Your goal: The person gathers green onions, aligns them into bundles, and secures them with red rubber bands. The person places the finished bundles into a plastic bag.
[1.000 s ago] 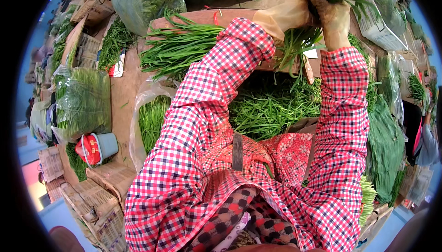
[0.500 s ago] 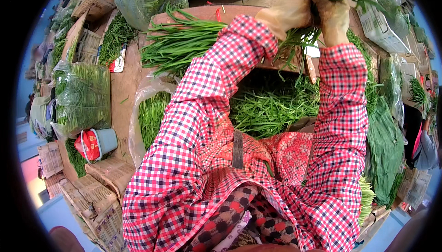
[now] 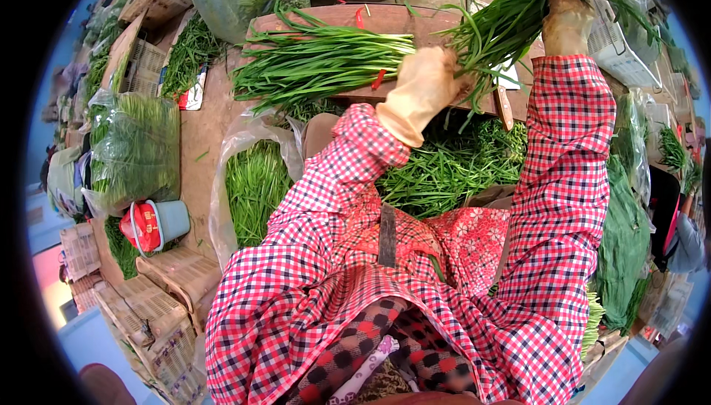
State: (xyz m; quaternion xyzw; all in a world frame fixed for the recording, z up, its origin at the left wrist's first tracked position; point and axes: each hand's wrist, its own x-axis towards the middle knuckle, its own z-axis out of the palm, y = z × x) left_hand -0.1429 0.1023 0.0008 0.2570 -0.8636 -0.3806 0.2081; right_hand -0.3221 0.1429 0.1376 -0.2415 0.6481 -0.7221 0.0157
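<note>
In my gloved right hand, at the far right, a bunch of garlic chives is gripped, its leaves fanning out to both sides. My left hand, in a pale glove, is closed at the left end of that bunch, with leaf ends at its fingertips; motion blurs it slightly. Left of it a pile of garlic chives lies on a reddish-brown board. A knife with a wooden handle rests at the board's near edge, its blade partly covered by leaves. Red strips lie by the pile.
Loose green leaves heap below the board. A clear bag of greens stands at its left, near a blue bucket and plastic crates. Big wrapped bundles stand further left. A white crate is at right.
My left hand has come away from my right, down and to the left. The right hand has shifted slightly right with the bunch, whose leaves now spread leftward over the board.
</note>
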